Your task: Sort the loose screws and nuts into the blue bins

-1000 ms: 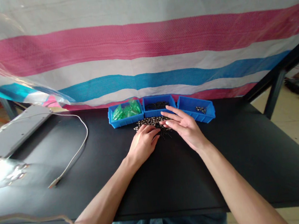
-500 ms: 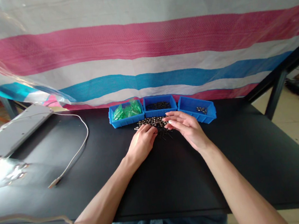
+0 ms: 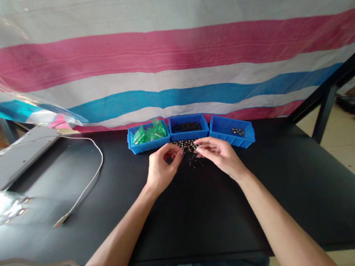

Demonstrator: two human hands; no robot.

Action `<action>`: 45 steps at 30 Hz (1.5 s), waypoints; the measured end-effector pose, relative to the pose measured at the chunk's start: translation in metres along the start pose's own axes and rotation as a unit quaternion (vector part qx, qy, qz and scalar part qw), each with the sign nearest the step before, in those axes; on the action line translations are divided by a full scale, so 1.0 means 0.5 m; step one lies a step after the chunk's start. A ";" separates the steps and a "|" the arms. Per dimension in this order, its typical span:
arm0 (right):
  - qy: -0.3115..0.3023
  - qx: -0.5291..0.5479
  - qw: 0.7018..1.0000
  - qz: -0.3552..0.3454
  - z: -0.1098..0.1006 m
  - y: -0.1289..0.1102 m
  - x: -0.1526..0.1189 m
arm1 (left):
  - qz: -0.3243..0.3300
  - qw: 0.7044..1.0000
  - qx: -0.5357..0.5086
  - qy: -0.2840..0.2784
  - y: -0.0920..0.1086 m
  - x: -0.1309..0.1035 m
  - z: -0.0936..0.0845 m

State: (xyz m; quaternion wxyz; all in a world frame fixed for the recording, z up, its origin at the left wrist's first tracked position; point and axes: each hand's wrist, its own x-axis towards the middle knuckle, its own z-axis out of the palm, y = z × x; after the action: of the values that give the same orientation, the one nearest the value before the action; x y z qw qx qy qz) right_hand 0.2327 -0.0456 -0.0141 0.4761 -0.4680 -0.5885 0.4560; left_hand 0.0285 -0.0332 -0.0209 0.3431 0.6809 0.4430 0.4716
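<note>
Left hand (image 3: 162,168) has lifted and now pinches what seems a thin screw (image 3: 184,153); right hand (image 3: 220,154) pinches what may be a metal part (image 3: 196,146), both near the metal heap (image 3: 184,144) on the bench (image 3: 200,220). Tiny and barely gripped, either piece could slip and vanish into the heap.

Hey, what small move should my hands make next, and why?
Perhaps ease your left hand slightly toward your right hand: they face each other across a gap at the pile of metal parts, thumbs drawn near fingers. What either holds, if anything, is too small to tell.
</note>
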 end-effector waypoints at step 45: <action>-0.004 0.247 0.967 0.066 0.008 -0.022 -0.005 | 0.208 0.912 0.310 -0.168 -0.032 0.010 -0.043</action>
State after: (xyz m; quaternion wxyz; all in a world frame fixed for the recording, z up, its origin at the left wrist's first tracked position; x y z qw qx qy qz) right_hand 0.2275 -0.0499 -0.0040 0.5438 -0.3717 -0.4270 0.6196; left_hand 0.0046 -0.0216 -0.0266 0.0778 0.8992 0.3508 0.2494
